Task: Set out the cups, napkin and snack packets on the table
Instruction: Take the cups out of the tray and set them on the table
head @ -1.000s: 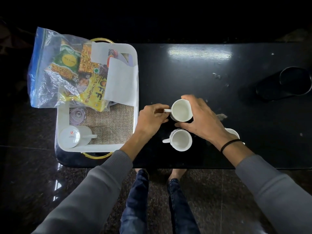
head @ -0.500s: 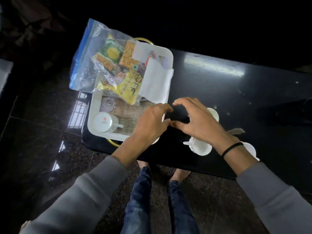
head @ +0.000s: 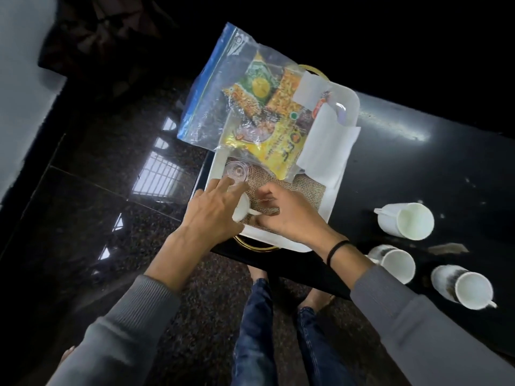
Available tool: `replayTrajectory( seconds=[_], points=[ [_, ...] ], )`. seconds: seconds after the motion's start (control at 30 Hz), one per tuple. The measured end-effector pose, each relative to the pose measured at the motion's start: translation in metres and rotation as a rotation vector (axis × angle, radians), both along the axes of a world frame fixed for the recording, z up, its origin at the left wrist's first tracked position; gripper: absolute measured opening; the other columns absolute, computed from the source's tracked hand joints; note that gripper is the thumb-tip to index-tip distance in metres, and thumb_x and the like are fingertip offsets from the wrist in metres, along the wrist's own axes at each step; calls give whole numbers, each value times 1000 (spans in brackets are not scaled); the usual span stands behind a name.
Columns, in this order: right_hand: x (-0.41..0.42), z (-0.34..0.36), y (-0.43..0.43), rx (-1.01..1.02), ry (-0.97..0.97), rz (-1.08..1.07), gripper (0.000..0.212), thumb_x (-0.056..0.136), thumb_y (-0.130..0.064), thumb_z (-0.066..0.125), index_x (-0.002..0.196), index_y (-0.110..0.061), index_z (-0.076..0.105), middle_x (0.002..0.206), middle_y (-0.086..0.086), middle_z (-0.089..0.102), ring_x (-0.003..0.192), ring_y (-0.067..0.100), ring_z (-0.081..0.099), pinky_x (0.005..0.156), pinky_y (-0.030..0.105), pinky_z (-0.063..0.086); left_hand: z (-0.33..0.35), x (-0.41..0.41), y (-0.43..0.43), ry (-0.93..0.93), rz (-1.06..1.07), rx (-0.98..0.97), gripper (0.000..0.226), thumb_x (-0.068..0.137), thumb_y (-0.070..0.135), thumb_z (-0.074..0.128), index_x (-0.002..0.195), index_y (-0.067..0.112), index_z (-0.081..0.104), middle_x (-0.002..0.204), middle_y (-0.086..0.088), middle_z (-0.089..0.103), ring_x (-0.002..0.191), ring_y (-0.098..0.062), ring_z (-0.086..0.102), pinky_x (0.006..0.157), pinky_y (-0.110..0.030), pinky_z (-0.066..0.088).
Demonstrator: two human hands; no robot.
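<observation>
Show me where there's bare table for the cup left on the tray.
Bare tabletop lies right of the tray, beyond the farthest cup. Two more cups crowd the near edge; the tray holds the snack bag and napkin.

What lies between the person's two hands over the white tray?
Head view: a white ceramic cup on the brown burlap mat, partly under the left hand, handle toward the right hand.

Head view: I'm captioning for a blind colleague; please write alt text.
Both hands reach to a white cup on the tray, the left hand spread over it, the right hand at its handle. Three cups stand on the black table; the snack bag and napkin lie on the tray.
</observation>
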State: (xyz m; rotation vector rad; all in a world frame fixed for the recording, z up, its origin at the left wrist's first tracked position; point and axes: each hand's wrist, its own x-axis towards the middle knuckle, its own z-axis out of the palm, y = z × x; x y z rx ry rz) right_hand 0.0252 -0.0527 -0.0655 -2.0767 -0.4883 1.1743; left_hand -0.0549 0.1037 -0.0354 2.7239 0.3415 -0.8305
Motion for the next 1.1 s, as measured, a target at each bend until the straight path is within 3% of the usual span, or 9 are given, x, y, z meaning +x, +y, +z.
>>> replayTrajectory(
  seconds=[0.1,0.27,0.4,0.6,0.67,0.77,0.83,1.0,1.1],
  points=[
    [-4,-5,7,10,71,-35,52,77,-23,85,123,-21,61,117,-8,72,111,7,68,100,36,55,-3,-1,4,-52,18,-36,69,80,31,80,140,25,47,137,-1,54,122,-23,53,82,-42,58],
    [-1,-3,0,33,136,-146,57,76,-30,87,126,-28,60,126,-13,67,113,4,64,101,31,52,0,-4,0,-264,170,-161,65,75,34,84,133,19,57,119,-4,64,101,-26,63,75,-40,57],
    [10,8,-26,189,318,-392,56,76,-35,86,125,-25,60,127,-7,69,111,6,69,96,28,53,16,2,0,-352,516,-487,59,66,42,89,119,33,64,99,16,66,84,-1,63,66,-8,47],
    [25,42,-74,403,553,-664,63,80,-38,85,128,-8,59,112,10,77,106,24,74,88,32,60,39,30,-51,-435,661,-665,62,65,45,90,116,31,57,102,13,71,92,1,69,78,-35,62],
    [28,56,-88,437,542,-725,64,80,-46,82,126,-6,63,112,11,77,101,23,75,84,33,61,43,40,-77,-496,579,-625,60,68,37,88,115,28,52,96,15,68,86,2,68,72,-32,61],
    [32,74,-114,376,452,-849,73,76,-64,77,121,-8,67,106,4,78,85,17,74,75,28,58,49,53,-126,-540,381,-604,68,70,33,89,122,20,48,98,17,60,84,-1,59,72,-8,49],
    [34,81,-135,330,357,-896,61,78,-61,76,115,-12,71,100,3,80,87,16,77,71,26,57,51,61,-155,-543,260,-644,68,72,30,89,124,17,47,106,10,61,90,-4,59,74,-5,43],
    [40,87,-215,286,238,-1051,59,69,-44,88,115,-15,67,102,7,79,96,26,77,86,41,61,61,85,-216,-327,222,-926,69,76,41,84,131,25,46,125,17,62,113,4,62,95,-22,54],
    [46,87,-261,245,148,-1072,75,53,-44,93,115,-16,63,100,3,77,91,21,75,70,33,60,58,104,-240,-132,334,-1103,66,80,40,73,138,26,46,134,9,62,120,-3,62,104,-33,52]
  ],
)
